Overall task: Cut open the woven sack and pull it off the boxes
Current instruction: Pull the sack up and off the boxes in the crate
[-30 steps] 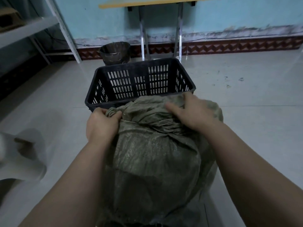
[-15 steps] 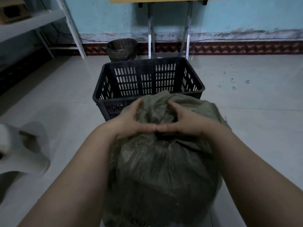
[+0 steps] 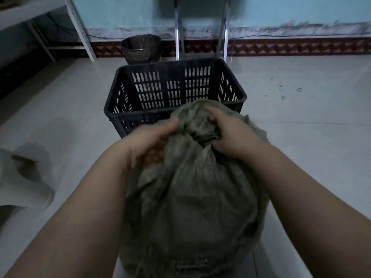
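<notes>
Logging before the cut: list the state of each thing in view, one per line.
Grey-green woven sack: no cut visible, top bunched shut.
Left hand: blurred, seems to grip the sack.
Right hand: grips the bunched top.
Black slotted plastic crate: upright, nothing visible inside.
Dark round bin: upright, bag-lined.

the room in front of me is dim. the floor [image 3: 301,157] is pale glossy tile, with dark scuff marks [image 3: 283,97] off to the right. the far wall [image 3: 120,13] is faded blue-green, stained along its bottom, above a red-brown patterned skirting [image 3: 291,48]. two metal legs [image 3: 179,33] stand against it, a dark bin [image 3: 141,49] just beside them, and a white shelf frame [image 3: 80,31] on the left.
</notes>
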